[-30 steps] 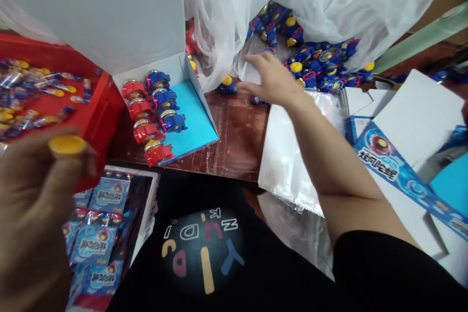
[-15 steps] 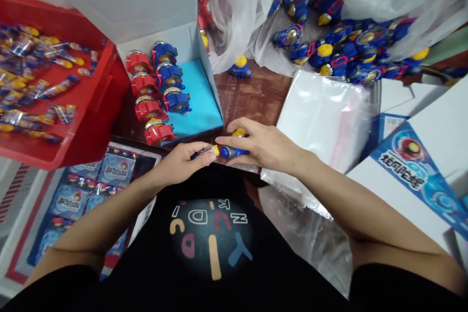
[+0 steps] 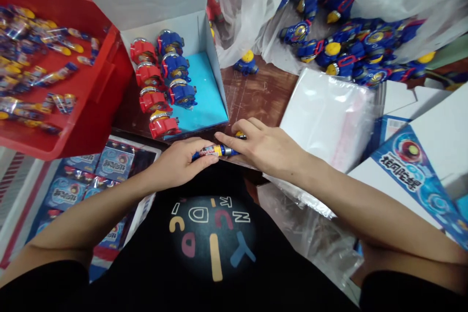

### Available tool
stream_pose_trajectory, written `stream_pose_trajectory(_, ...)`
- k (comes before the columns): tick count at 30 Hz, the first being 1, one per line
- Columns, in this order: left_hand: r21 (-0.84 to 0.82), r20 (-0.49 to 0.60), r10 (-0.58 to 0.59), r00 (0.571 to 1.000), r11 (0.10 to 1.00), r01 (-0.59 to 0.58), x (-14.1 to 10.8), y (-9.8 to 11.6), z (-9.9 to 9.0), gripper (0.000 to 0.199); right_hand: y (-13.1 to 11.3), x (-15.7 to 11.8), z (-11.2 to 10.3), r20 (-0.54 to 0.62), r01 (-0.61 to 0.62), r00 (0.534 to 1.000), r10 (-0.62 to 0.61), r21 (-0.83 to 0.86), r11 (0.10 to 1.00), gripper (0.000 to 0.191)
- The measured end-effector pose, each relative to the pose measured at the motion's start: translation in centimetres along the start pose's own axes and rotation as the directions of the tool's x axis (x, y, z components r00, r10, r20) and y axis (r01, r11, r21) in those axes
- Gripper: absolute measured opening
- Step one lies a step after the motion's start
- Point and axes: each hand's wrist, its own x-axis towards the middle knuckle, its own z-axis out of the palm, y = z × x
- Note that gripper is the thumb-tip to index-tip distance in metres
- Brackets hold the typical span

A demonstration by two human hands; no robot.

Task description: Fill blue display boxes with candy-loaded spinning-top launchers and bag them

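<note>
In my left hand (image 3: 179, 163), between thumb and fingers, is a small printed tube (image 3: 210, 151) with a yellow end. My right hand (image 3: 272, 148) grips a blue spinning-top toy (image 3: 229, 151), mostly covered by the fingers. The tube's yellow end meets the toy's round end, both lined up at the table edge. Just beyond my hands stands a box with a light-blue floor (image 3: 206, 90). Inside its left part are a row of red toys (image 3: 157, 100) and a row of blue toys (image 3: 183, 93).
A red bin (image 3: 104, 70) of similar tubes stands at left, above a tray of packed boxes (image 3: 68, 190). Blue toys (image 3: 351, 51) spill from a plastic bag at the back right. One blue toy (image 3: 246, 62) lies alone. Clear bags (image 3: 321, 112) and printed cartons (image 3: 413, 170) lie at right.
The tube and the toy have come together end to end; a small gap showed between them before. My right hand has turned slightly over the toy. The view has shifted a little.
</note>
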Motion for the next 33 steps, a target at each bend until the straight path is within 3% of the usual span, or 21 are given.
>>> stream_pose_trajectory(3, 0.143, -0.043, 0.103, 0.994, 0.985, -0.096, -0.4, -0.2, 0.9, 0.024, -1.0, 0.7, -0.8, 0.078, 0.013, 0.997, -0.010, -0.031, 0.999, 0.050)
stream_pose_trajectory(6, 0.419, -0.127, 0.300, 0.945, 0.880, -0.223, -0.8, -0.8, 2.2, 0.029, -1.7, 1.5, -1.4, 0.177, -0.003, 0.984, 0.009, -0.037, 0.999, 0.045)
stream_pose_trajectory(9, 0.487, -0.173, 0.436, 0.883, 0.817, -0.308, -1.2, -1.7, 2.6, 0.030, -0.8, 1.6, -1.8, 0.122, -0.011, 0.992, -0.010, 0.168, 0.986, 0.056)
stream_pose_trajectory(12, 0.334, -0.218, 0.369, 0.903, 0.898, -0.286, -1.6, -2.4, 1.6, 0.029, 1.1, 0.8, -2.1, -0.128, 0.031, 0.991, 0.040, 0.508, 0.861, 0.090)
stream_pose_trajectory(14, 0.253, -0.261, 0.287, 0.922, 0.942, -0.222, -1.9, -2.4, 0.6, 0.029, 2.1, 0.0, -2.2, -0.209, 0.045, 0.971, 0.116, 0.635, 0.772, 0.101)
stream_pose_trajectory(16, 0.182, -0.275, 0.209, 0.938, 0.970, -0.163, -2.1, -1.9, -0.3, 0.029, 2.3, -0.7, -1.9, -0.168, -0.006, 0.969, 0.184, 0.722, 0.691, 0.090)
stream_pose_trajectory(19, 0.055, -0.210, 0.118, 0.971, 0.993, -0.108, -2.1, -0.9, -1.0, 0.029, 1.6, -1.3, -1.1, -0.078, -0.097, 0.954, 0.290, 0.834, 0.543, 0.066)
stream_pose_trajectory(22, 0.042, -0.193, 0.070, 0.979, 0.997, -0.063, -2.1, -0.3, -0.4, 0.025, 0.7, -1.1, -0.3, -0.038, -0.158, 0.926, 0.376, 0.865, 0.476, 0.063)
stream_pose_trajectory(24, 0.198, -0.276, 0.152, 0.949, 0.975, -0.098, -2.2, -0.7, 0.6, 0.024, 0.2, -0.9, 0.2, 0.022, -0.211, 0.904, 0.427, 0.892, 0.400, 0.062)
stream_pose_trajectory(26, 0.423, -0.344, 0.338, 0.876, 0.889, -0.177, -2.4, -1.5, 1.5, 0.026, -0.3, -0.7, 0.7, 0.092, -0.240, 0.885, 0.457, 0.931, 0.276, 0.062)
stream_pose_trajectory(28, 0.571, -0.333, 0.478, 0.813, 0.788, -0.230, -2.6, -2.3, 1.8, 0.033, -0.6, -0.8, 0.9, 0.118, -0.232, 0.880, 0.460, 0.952, 0.201, 0.062)
stream_pose_trajectory(30, 0.582, -0.299, 0.482, 0.824, 0.776, -0.243, -2.7, -2.7, 1.3, 0.038, -0.7, -1.2, 0.8, 0.079, -0.215, 0.884, 0.460, 0.944, 0.251, 0.063)
stream_pose_trajectory(33, 0.500, -0.195, 0.377, 0.906, 0.833, -0.239, -2.6, -2.5, -0.3, 0.042, -0.5, -1.7, 0.5, 0.001, -0.169, 0.918, 0.397, 0.907, 0.387, 0.064)
